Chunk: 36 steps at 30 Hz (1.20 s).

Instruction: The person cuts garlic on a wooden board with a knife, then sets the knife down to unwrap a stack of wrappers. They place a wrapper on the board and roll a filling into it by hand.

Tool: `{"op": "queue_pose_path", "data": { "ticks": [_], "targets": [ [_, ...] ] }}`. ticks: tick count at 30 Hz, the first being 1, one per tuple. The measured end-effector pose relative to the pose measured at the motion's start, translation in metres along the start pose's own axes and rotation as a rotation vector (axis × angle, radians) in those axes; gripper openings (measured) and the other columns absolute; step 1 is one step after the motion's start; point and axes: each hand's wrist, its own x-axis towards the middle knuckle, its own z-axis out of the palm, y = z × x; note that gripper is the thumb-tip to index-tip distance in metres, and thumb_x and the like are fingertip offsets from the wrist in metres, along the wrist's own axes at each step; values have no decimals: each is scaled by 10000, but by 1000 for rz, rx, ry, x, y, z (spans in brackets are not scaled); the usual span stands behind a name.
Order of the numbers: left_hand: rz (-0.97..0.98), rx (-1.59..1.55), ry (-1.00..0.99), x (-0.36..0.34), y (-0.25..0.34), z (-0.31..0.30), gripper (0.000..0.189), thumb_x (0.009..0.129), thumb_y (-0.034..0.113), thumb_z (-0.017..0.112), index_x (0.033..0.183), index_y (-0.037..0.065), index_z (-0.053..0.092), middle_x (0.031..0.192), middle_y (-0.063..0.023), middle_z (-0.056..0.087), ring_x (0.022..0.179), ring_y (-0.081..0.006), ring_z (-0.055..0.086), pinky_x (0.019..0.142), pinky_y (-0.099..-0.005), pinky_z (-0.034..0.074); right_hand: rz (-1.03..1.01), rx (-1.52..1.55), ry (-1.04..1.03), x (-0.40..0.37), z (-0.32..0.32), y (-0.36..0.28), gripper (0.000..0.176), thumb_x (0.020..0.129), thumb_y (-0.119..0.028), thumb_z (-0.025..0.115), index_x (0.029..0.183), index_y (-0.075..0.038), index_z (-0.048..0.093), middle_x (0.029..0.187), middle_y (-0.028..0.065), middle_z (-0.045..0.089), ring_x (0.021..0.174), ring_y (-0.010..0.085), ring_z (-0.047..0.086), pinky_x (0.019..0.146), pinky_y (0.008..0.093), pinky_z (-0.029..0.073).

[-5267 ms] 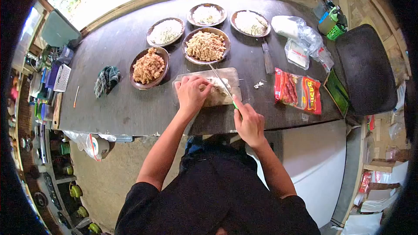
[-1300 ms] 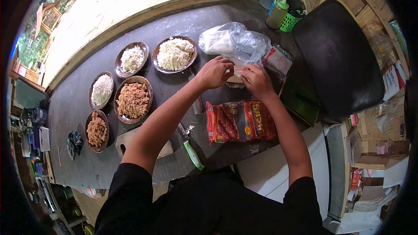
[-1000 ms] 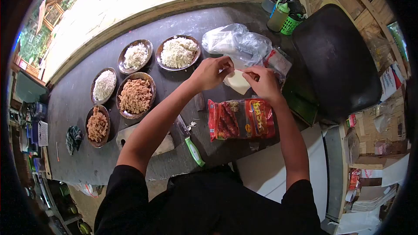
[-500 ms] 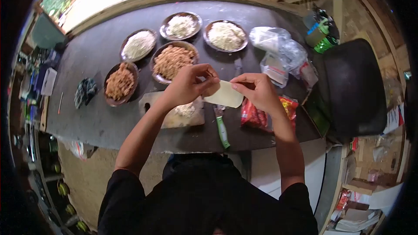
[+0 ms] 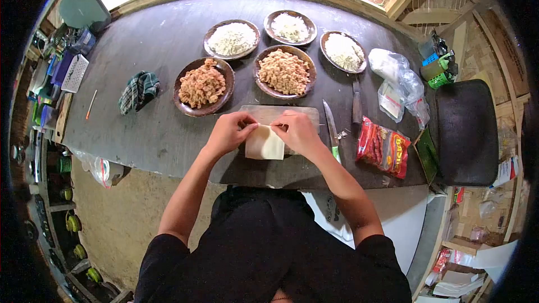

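Note:
A square, pale dough wrapper (image 5: 265, 145) hangs from my fingers, its upper edge pinched at two corners. My left hand (image 5: 230, 133) grips the left corner between thumb and fingers, and my right hand (image 5: 298, 132) pinches the right one. Behind the wrapper lies a wooden cutting board (image 5: 252, 113), partly hidden by both hands. To the right of the board rests a knife (image 5: 330, 122) with a green handle, part of it behind my right forearm. Two bowls of brownish crumbly filling, the left bowl (image 5: 181, 105) and the middle bowl (image 5: 287, 96), stand just beyond.
Three bowls of white shredded food (image 5: 231, 38) sit farther back. At the right are a red food packet (image 5: 383, 148), a dark-handled knife (image 5: 357, 105) and plastic bags (image 5: 396, 76). A checked cloth (image 5: 139, 91) lies at left, and a black chair (image 5: 467, 132) stands right of the table.
Both hands have come down and left in view, bringing the wrapper over the board's near side. The wrapper now hangs flatter toward me, and the camera view has turned left.

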Motion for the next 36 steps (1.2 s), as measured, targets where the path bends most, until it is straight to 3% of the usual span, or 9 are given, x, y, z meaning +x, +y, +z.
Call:
{"op": "queue_pose_path", "data": {
  "ticks": [1, 4, 12, 19, 23, 25, 32, 34, 36],
  "targets": [
    [3, -3, -2, 3, -4, -1, 171, 926, 167, 762, 976, 5, 750, 850, -87, 726, 706, -148, 645, 671, -318, 535, 2, -4, 0, 1, 5, 0, 123, 836, -115, 765, 911, -22, 792, 846, 118, 700, 785, 288, 694, 715, 372, 554],
    [295, 247, 30, 12, -20, -3, 136, 839, 176, 798, 921, 72, 765, 837, -90, 704, 811, -286, 635, 741, -383, 533, -107, -169, 97, 1, 17, 7, 108, 838, -160, 750, 884, -69, 784, 836, 101, 643, 869, 293, 662, 756, 443, 552],
    [578, 449, -97, 33, -32, -12, 110, 840, 186, 763, 923, 115, 755, 903, -43, 695, 878, -267, 626, 765, -391, 549, -307, -364, 157, -1, 21, 8, 70, 805, -68, 692, 839, -84, 750, 828, 48, 626, 890, 235, 621, 775, 347, 550],
    [786, 580, -115, 33, -35, -14, 102, 865, 193, 692, 897, 104, 730, 884, -23, 659, 866, -249, 606, 814, -367, 531, -401, -512, 108, -8, 13, -1, 135, 803, -75, 672, 928, -52, 720, 883, 47, 598, 892, 220, 601, 780, 339, 541],
    [759, 587, -94, 30, -25, -14, 79, 867, 178, 712, 891, 111, 747, 842, -23, 656, 865, -243, 610, 792, -357, 532, -408, -550, 99, -14, 15, -4, 182, 819, -78, 676, 991, -29, 711, 914, 59, 603, 893, 227, 606, 772, 353, 538],
    [608, 604, -147, 28, -14, -17, 114, 851, 217, 741, 842, 104, 757, 812, -32, 674, 838, -256, 611, 783, -367, 526, -407, -560, 80, -15, 16, -4, 215, 818, -81, 686, 1025, -38, 723, 931, 54, 620, 894, 227, 615, 767, 360, 539],
    [418, 484, -140, 36, -17, -5, 181, 816, 277, 792, 826, 98, 766, 848, -61, 734, 849, -287, 641, 788, -399, 525, -391, -485, 67, -7, 13, 0, 101, 848, -77, 662, 925, -44, 719, 856, 56, 606, 888, 234, 606, 788, 359, 537],
    [237, 433, -148, 32, -7, -7, 170, 809, 274, 798, 841, 109, 774, 859, -59, 739, 887, -294, 651, 806, -409, 522, -368, -458, 56, -8, 15, 3, 94, 848, -79, 663, 912, -55, 728, 851, 55, 612, 892, 235, 610, 790, 361, 538],
    [246, 457, -169, 35, -8, -6, 156, 819, 271, 787, 842, 117, 774, 863, -53, 738, 889, -290, 656, 803, -406, 524, -299, -393, 46, -4, 15, 5, 80, 848, -84, 667, 877, -56, 736, 869, 63, 624, 915, 235, 619, 808, 360, 542]
  ]
}}
